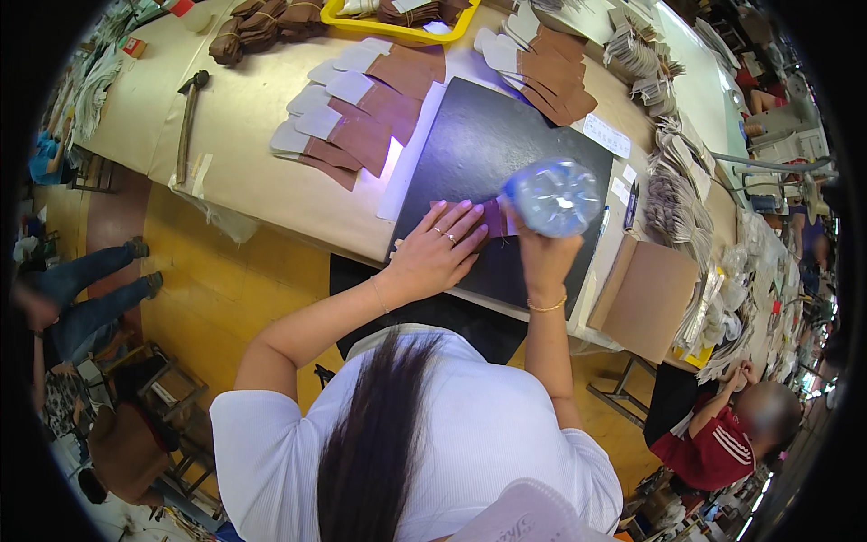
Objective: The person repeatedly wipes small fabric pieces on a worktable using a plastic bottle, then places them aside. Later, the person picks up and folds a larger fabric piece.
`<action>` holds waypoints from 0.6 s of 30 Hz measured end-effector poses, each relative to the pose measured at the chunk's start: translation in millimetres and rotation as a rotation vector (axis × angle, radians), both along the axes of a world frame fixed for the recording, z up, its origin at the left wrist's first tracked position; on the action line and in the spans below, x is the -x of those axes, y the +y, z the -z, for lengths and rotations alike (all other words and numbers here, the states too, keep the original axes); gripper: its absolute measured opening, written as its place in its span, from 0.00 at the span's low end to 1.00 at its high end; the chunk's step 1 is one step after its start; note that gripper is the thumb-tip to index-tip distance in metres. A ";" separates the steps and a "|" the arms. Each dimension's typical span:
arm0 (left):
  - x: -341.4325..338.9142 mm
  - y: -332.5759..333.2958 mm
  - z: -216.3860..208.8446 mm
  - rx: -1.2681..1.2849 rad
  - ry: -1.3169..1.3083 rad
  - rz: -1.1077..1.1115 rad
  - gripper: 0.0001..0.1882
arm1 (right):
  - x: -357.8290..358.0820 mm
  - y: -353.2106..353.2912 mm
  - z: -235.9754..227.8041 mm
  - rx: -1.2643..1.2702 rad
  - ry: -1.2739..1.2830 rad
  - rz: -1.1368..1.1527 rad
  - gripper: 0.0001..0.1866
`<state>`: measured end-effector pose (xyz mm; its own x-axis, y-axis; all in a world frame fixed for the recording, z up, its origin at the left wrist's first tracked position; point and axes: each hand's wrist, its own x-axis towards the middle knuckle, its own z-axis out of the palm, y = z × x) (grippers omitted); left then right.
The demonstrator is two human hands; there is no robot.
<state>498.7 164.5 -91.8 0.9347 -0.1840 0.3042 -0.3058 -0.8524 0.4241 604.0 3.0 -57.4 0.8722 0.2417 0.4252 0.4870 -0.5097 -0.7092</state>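
Two hands are seen at work over a black mat (492, 149) laid on the paper-covered table (244, 181). The left hand (438, 248) is spread flat, fingers extended and slightly fanned, pressing down on a small brown leather piece (494, 219) that lies on the near part of the mat; nothing is gripped by it. The right hand (542, 253) is closed around a clear plastic bottle (553, 196), which is held raised just to the right of the piece, its base turned toward the camera. Whether the bottle touches the piece cannot be told. Farther off, rows of brown and white cut pieces (361, 117) are fanned out on the left and on the far right of the mat, a yellow tray (402, 32) of more pieces is set at the far edge, and a hammer (187, 122) is laid well to the left. A brown cardboard box (646, 294) stands at the right. A seated person in a red top (718, 443) is visible at the lower right. Some risk is judged here: the leather piece could be shifted or creased if pressure from the flat palm is eased while the bottle is brought against it, and the smooth bottle could be let slip in the grip.
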 end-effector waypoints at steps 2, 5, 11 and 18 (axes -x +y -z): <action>-0.1 -2.1 1.8 0.011 -0.006 -0.003 0.23 | -14.9 -16.8 -9.7 -0.088 0.102 0.130 0.19; 0.5 -1.6 0.6 -0.025 0.002 -0.002 0.24 | -18.7 -27.8 -21.0 -0.140 0.033 0.270 0.20; 0.9 -0.4 -2.4 -0.012 0.006 0.023 0.24 | 22.8 -48.5 40.8 -0.240 0.159 -0.306 0.41; -0.7 -2.4 -5.5 0.126 0.056 -0.049 0.25 | -10.5 -71.5 -1.1 -0.411 -0.058 0.110 0.39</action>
